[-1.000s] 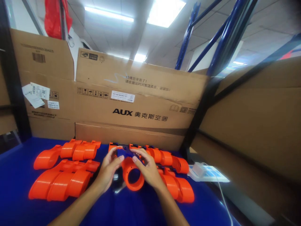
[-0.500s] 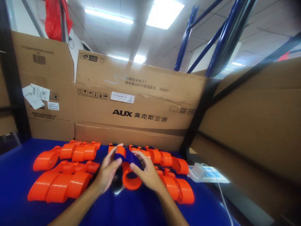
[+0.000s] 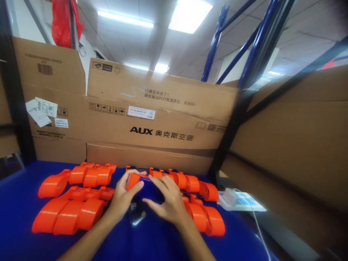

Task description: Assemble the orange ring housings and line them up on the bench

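My left hand (image 3: 123, 195) is closed on an orange plastic part (image 3: 133, 180), with the thumb in front and the fingers behind. A shiny dark blue piece (image 3: 150, 189) sits against the orange part, between my two hands. My right hand (image 3: 170, 199) curls around the blue piece's right side, fingertips at its upper edge and thumb lower down. My fingers hide much of both pieces, and how they join cannot be made out. Below my hands, a small clear and dark item (image 3: 137, 217) lies on the blue table surface (image 3: 122, 244).
Orange ring-shaped parts (image 3: 66, 217) lie in rows on the left. More orange parts (image 3: 214, 220), some with dark pieces, lie on the right. A white power strip (image 3: 241, 201) with a cable sits at the right edge. Cardboard panels (image 3: 163, 152) stand behind.
The held pieces have been turned. The orange ring that hung below my hands no longer shows, and a broader blue face is visible. My right thumb has moved left and down.
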